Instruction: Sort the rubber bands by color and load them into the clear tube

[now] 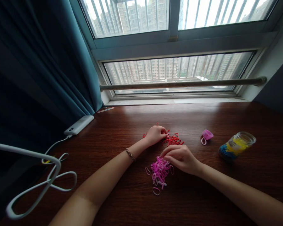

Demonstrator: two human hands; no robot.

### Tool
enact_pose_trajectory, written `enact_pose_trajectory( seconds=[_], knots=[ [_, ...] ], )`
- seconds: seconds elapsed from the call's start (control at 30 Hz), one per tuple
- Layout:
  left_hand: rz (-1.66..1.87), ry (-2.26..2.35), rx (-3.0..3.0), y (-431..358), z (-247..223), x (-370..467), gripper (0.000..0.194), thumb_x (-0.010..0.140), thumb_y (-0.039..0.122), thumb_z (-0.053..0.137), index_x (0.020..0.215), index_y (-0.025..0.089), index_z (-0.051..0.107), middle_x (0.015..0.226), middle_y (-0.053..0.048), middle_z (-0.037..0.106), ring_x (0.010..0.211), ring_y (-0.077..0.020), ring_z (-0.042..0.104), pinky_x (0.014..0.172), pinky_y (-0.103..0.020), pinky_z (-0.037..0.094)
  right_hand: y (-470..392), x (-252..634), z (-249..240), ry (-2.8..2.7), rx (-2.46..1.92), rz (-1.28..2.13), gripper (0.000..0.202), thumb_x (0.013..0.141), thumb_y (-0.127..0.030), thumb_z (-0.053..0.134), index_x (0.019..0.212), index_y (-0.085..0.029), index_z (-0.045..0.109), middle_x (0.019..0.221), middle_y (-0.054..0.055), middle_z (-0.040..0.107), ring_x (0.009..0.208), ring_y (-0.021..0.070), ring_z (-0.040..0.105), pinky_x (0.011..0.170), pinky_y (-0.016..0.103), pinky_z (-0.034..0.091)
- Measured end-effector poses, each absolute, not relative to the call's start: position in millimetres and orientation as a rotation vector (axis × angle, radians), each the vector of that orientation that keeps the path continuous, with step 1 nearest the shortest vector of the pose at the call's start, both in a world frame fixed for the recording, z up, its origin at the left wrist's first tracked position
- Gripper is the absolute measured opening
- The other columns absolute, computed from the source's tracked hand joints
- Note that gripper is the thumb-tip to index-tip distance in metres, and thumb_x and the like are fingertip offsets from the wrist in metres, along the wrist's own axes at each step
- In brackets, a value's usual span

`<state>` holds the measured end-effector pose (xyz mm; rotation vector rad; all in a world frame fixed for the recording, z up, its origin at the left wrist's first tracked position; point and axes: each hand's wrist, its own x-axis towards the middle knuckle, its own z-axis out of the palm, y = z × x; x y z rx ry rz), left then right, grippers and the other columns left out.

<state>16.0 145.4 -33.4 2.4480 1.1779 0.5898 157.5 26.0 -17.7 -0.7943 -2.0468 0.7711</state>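
A heap of small pink loops (160, 171) lies on the dark wooden table, with a few single loops beside it. Just beyond it is a looser heap of small red loops (173, 139). My left hand (156, 135) is at the left side of the red heap, thumb and forefinger pinched together. Whatever is between those fingertips is too small to make out. Over the far edge of the pink heap, my right hand (182, 158) has its fingers bent and drawn together. Its fingertips touch the pink loops, but what they hold is hidden.
To the right lies a pink cap with a loop strap (207, 135). Beyond it an open glass jar (237, 146) holds blue and yellow pieces. A white power bank (79, 125) with a white cable (54, 169) lies left, by the blue curtain (68, 62). A window borders the far edge.
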Motion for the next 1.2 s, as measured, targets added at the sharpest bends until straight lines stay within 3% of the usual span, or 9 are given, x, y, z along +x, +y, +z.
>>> enact_pose_trajectory(
  seconds=[0.13,0.37,0.63,0.83,1.2],
  knots=[
    [0.596,1.173,2.377,148,-32,15,0.02,0.07,0.032,0.058,0.074,0.016,0.069,0.067,-0.003,0.066,0.061,-0.0136,0.056,0.056,-0.022,0.038,24,157,-18,-2.125,-0.699,0.785,0.022,0.083,-0.027,0.047,0.085,-0.019,0.067,0.087,0.005,0.066,0.08,0.0151,0.061,0.073,0.026,0.049],
    [0.583,1.031,2.128,154,-18,10,0.024,0.07,0.032,0.057,0.074,0.01,0.066,0.065,-0.004,0.064,0.057,-0.0126,0.054,0.053,-0.021,0.04,60,179,-45,-1.842,-1.156,0.304,0.02,0.083,-0.023,0.047,0.088,-0.019,0.065,0.091,0.007,0.065,0.091,0.0204,0.056,0.086,0.038,0.042],
    [0.212,0.827,1.909,154,9,-7,0.024,0.069,0.031,0.058,0.075,0.009,0.063,0.058,-0.001,0.057,0.05,-0.0092,0.048,0.047,-0.02,0.036,70,183,-61,-2.031,-1.207,0.304,0.024,0.082,-0.023,0.046,0.097,-0.023,0.064,0.105,0.005,0.062,0.112,0.023,0.042,0.095,0.044,0.036],
    [0.101,0.671,1.916,160,5,-11,0.015,0.067,0.025,0.061,0.072,0.012,0.06,0.06,0.0,0.057,0.052,-0.009,0.05,0.048,-0.019,0.037,72,184,-63,-2.025,-1.178,0.328,0.027,0.084,-0.02,0.043,0.1,-0.023,0.064,0.1,0.004,0.064,0.109,0.0217,0.045,0.095,0.042,0.037],
    [0.307,0.867,1.847,147,20,-6,0.027,0.065,0.029,0.064,0.082,0.009,0.067,0.071,-0.006,0.065,0.058,-0.0116,0.054,0.053,-0.022,0.041,66,183,-54,-1.778,-1.222,0.342,0.021,0.081,-0.022,0.047,0.084,-0.02,0.068,0.092,0.006,0.064,0.084,0.0183,0.059,0.077,0.03,0.046]
  ],
)
